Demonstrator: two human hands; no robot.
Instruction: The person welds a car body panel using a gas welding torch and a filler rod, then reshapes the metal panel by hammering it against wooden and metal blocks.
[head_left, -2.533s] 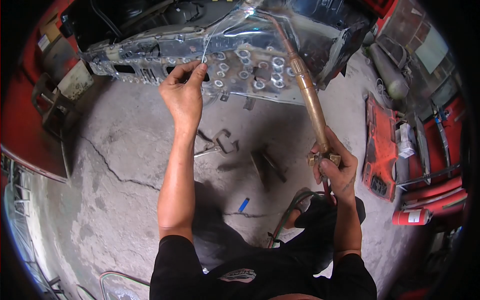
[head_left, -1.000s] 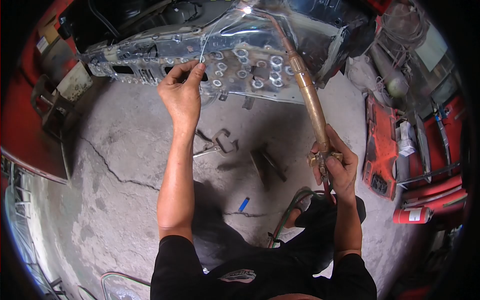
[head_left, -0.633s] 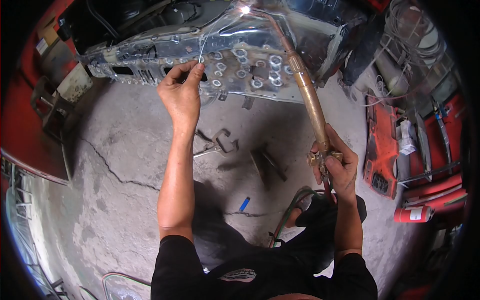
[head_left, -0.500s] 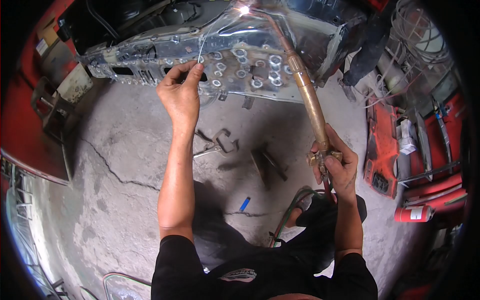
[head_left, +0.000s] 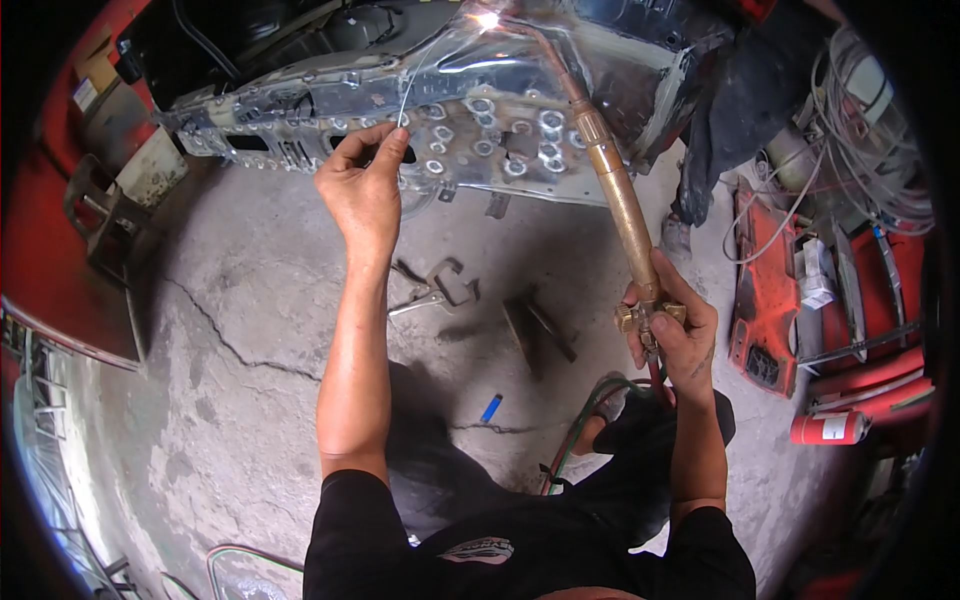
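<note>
Pinched between the thumb and fingers of my left hand (head_left: 367, 180) is a thin welding rod (head_left: 409, 88), which runs up toward the bright flame (head_left: 487, 20). My right hand (head_left: 680, 325) is closed around the valve end of a brass gas welding torch (head_left: 622, 205). Its copper tip (head_left: 553, 58) bends left, and the flame glows against the metal car body panel (head_left: 470, 75). Round weld marks dot the panel's lower face. From the torch's lower end, red and green hoses (head_left: 580, 425) drop past my leg.
On the concrete floor lie a locking C-clamp (head_left: 440, 290), dark metal pieces (head_left: 538, 330) and a blue lighter-like object (head_left: 491, 407). At right are a red car part (head_left: 765, 300), coiled cable (head_left: 870, 130), a red cylinder (head_left: 828, 428) and another person's dark-trousered leg (head_left: 715, 140).
The other person's leg at upper right has shifted, and a shoe now shows below it. The coiled cable there has moved right. My hands, the rod and the torch stay almost still.
</note>
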